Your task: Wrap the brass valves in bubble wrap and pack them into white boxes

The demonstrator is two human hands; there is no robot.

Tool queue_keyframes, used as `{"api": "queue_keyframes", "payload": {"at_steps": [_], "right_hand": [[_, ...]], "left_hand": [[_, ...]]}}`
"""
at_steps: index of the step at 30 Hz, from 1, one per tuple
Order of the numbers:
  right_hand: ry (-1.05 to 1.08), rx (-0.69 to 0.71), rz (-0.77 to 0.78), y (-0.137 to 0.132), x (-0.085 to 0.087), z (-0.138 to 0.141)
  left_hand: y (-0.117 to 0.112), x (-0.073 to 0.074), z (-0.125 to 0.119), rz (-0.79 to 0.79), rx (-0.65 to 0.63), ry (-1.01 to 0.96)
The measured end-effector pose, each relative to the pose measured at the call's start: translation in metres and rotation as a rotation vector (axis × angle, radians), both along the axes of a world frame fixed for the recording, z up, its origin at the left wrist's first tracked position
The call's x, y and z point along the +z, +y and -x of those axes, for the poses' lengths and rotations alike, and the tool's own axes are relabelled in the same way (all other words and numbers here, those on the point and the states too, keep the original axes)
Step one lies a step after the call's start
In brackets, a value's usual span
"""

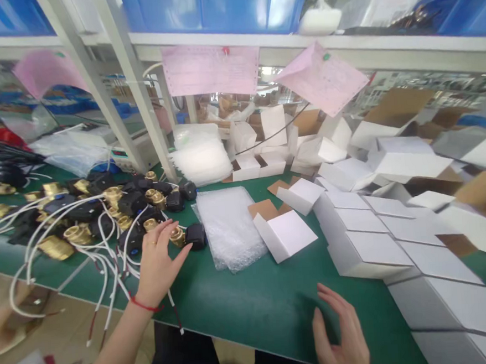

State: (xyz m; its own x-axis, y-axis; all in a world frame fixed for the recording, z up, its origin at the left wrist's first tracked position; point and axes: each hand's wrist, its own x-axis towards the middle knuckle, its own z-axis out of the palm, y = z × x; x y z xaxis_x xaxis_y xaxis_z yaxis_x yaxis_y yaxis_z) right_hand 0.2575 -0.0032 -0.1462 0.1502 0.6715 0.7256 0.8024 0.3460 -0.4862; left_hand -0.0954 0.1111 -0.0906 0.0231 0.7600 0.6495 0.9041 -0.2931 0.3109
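My left hand (159, 265), a red string at its wrist, reaches to a motorized brass valve (177, 236) with a black actuator box (195, 237). Its thumb and fingers are spread at the near side of the valve; whether they touch it I cannot tell. Low over the green table, my right hand (340, 330) is open, with nothing between its fingers. Clear bubble wrap bags (232, 227) lie flat just right of the valve. Beside them stands a small white box (290, 233) with its brown-lined flap up.
More brass valves (78, 235) with black housings and white cables (103, 269) crowd the left side. Rows of white boxes (380, 244) fill the right. White foam sheets (204, 160) are stacked behind. A shelf post (136, 84) rises from the table; blue bins (214, 9) sit above.
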Motion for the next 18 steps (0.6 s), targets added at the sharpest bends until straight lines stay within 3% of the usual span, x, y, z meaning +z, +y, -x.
{"api": "queue_keyframes", "payload": {"at_steps": [3,6,11,18], "right_hand": [[0.054,0.109,0.060,-0.003,-0.019,0.021],[0.087,0.186,0.061,-0.003,-0.029,0.033],[0.113,0.246,0.068,-0.001,-0.031,0.037],[0.025,0.267,0.024,0.005,-0.027,0.037]], "left_hand": [[0.029,0.000,0.018,0.204,-0.130,0.090],[0.040,-0.002,0.016,0.377,-0.185,0.197],[0.030,-0.004,0.006,0.359,-0.078,0.255],[0.010,-0.009,0.010,0.370,-0.100,0.181]]}}
